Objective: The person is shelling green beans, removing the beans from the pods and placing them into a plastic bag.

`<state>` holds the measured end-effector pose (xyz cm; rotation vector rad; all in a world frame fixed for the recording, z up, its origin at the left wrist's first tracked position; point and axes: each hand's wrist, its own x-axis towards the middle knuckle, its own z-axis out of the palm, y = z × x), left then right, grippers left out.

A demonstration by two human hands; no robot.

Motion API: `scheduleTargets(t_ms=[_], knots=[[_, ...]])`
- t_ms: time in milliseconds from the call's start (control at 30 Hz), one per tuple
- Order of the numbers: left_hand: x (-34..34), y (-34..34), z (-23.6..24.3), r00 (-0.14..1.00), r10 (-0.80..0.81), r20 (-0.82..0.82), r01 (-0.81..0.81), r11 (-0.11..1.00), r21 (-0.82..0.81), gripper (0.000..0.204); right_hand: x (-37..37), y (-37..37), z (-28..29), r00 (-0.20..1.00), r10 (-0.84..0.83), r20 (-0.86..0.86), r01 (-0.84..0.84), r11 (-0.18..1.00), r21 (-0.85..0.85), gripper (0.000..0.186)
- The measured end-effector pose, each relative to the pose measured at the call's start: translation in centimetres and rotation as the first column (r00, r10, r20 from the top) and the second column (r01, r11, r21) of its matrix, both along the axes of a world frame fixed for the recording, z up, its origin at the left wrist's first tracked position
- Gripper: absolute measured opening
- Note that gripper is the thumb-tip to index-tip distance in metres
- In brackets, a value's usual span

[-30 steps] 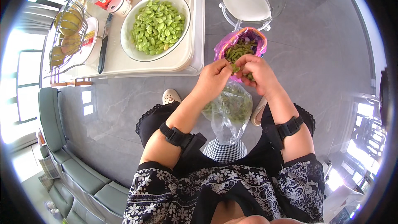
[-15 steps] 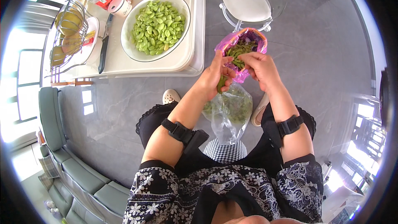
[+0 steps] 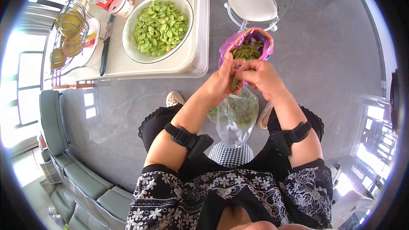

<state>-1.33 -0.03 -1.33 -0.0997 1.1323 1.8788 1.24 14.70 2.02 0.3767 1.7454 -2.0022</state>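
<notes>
Currently, left hand [image 3: 221, 81] – thumb raised, fingers curled on a green pod [image 3: 234, 84] between the hands; right hand [image 3: 260, 77] – fingertips pinched beside it, grip unclear. Just far: crinkled, shiny purple bag [image 3: 228, 48], pods inside. Near: limp clear bag [image 3: 235, 128]. Far left: round white bowl [image 3: 128, 44], flat oval beans [image 3: 159, 27].

Black short-sleeved top [image 3: 247, 183], white floral print; black trousers [image 3: 154, 121], scalloped hems; buckled black forearm straps [image 3: 182, 136] bearing boxy units [image 3: 200, 145]; pale shoes [image 3: 174, 99] at 11 and 1 o'clock from the neckline [image 3: 208, 211].
</notes>
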Motion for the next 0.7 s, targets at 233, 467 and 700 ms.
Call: scheduleTargets(t_ms=[233, 467, 700], knots=[[-0.2, -0.8, 1.3, 0.988, -0.125, 0.088, 0.119, 0.991, 0.068, 0.032, -0.3, 1.6, 0.1, 0.982, -0.184, 0.038, 0.186, 0.925, -0.331, 0.013], [0.2, -0.8, 1.6, 0.997, -0.030, 0.076, 0.022, 0.994, 0.110, 0.028, -0.1, 0.7, 0.7, 0.984, -0.136, -0.111, 0.100, 0.955, -0.279, 0.016], [0.9, -0.2, 2.0, 0.998, 0.054, -0.025, -0.055, 0.998, -0.035, 0.029, 0.0, 0.2, 1.3, 0.974, -0.159, -0.161, 0.126, 0.973, -0.194, 0.016]])
